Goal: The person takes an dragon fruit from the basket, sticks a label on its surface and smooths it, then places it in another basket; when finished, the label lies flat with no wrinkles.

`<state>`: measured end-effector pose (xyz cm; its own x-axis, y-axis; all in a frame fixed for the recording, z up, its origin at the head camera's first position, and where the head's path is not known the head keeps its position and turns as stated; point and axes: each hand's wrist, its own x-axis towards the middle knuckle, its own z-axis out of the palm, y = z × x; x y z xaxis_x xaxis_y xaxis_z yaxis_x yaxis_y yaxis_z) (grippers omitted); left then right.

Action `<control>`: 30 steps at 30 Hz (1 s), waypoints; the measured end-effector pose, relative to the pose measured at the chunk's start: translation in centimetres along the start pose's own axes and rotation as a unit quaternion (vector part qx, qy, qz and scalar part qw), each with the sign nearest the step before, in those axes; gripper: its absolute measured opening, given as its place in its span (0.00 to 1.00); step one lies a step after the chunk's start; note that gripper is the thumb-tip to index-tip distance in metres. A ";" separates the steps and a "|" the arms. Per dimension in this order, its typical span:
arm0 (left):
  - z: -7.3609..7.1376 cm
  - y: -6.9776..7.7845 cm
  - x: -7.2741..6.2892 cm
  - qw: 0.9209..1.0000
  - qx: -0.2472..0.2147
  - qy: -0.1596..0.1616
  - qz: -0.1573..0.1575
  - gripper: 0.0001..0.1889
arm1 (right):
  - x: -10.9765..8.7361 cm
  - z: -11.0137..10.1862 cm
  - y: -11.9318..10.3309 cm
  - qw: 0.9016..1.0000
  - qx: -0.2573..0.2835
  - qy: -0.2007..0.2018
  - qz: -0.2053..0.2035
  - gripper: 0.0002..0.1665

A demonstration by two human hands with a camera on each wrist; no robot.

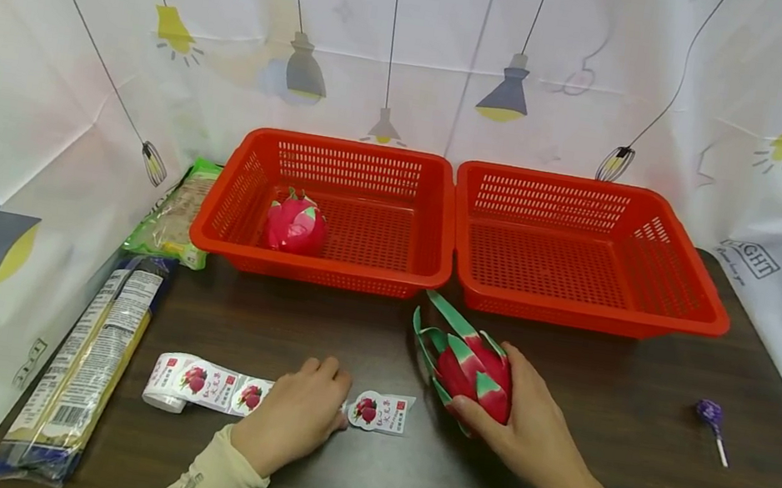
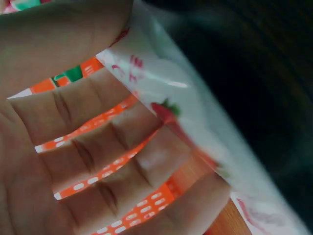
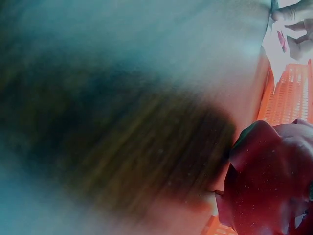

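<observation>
My right hand [image 1: 536,426] grips a pink dragon fruit [image 1: 465,369] with long green leaf tips, in front of where the two baskets meet. Its red skin fills the lower right of the right wrist view. A roll of white stickers [image 1: 207,381] printed with dragon fruit stretches across the table. My left hand [image 1: 296,414] covers the middle of that strip and pinches it. In the left wrist view the strip [image 2: 195,112] runs between the thumb and the fingers. Right of this hand, a round sticker [image 1: 366,411] shows near the strip's free end.
A second dragon fruit [image 1: 295,223] lies in the left red basket [image 1: 327,265]; another red basket [image 1: 593,312] adjoins it. At the left are a green-edged food bag [image 1: 176,212] and a long blue-and-yellow packet [image 1: 86,367]. A purple lollipop [image 1: 709,412] lies far right.
</observation>
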<state>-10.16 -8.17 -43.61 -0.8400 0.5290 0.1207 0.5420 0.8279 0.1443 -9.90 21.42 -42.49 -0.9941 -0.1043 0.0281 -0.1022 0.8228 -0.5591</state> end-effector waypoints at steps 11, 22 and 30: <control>-2.0 -1.3 -1.0 0.998 -0.062 -0.014 -0.027 0.08 | -0.3 0.0 -0.3 0.997 -0.037 0.019 -0.058 0.58; -4.7 -0.6 -2.3 0.990 -0.108 0.054 0.068 0.08 | -0.3 -0.9 -7.0 0.967 0.019 -0.061 -0.246 0.35; -4.6 -0.6 -2.4 0.982 -0.153 0.068 0.087 0.07 | 0.6 0.5 -8.4 0.949 0.141 -0.186 -0.213 0.16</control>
<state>-8.33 -10.76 -39.48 -0.7342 0.6106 0.2969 0.6765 0.6211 0.3957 -9.67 14.14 -38.21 -0.7780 -0.6273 0.0353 -0.4261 0.4855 -0.7634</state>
